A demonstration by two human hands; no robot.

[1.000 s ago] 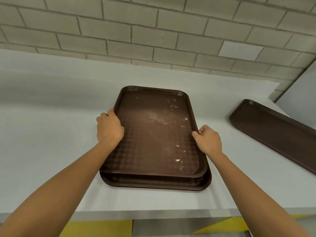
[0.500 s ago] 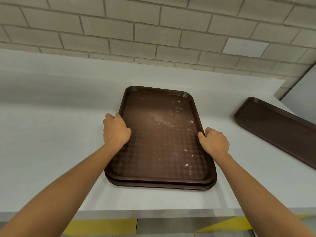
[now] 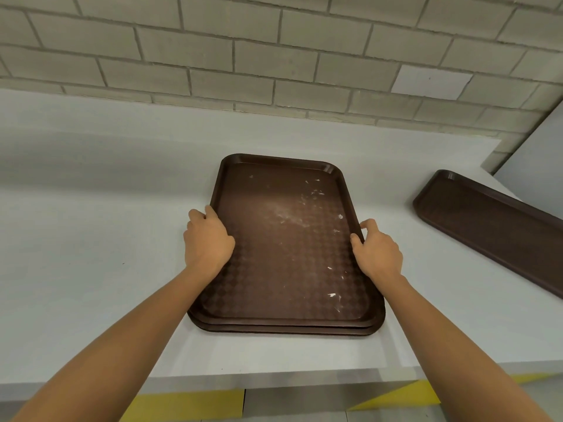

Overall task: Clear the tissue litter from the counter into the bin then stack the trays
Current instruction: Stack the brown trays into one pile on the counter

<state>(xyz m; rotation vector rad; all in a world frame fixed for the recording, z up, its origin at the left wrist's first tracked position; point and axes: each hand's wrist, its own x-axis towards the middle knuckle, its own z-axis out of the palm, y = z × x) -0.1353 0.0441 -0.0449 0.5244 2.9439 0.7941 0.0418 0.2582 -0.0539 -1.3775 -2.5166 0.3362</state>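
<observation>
Two brown trays lie stacked in the middle of the white counter. The top tray has small white specks and a pale smear on its surface, and the lower tray shows only as a rim under its near edge. My left hand grips the top tray's left long rim, fingers curled over the edge. My right hand holds the right long rim, thumb on the rim and index finger slightly raised. A third brown tray lies apart at the right, set at an angle.
A grey brick wall rises behind the counter. A pale panel stands at the far right corner. The counter's front edge runs just below the stack, with yellow and grey fronts underneath.
The top tray has come down and lined up more closely with the lower tray. Both hands stayed on its long rims, and my right index finger has lifted a little.
</observation>
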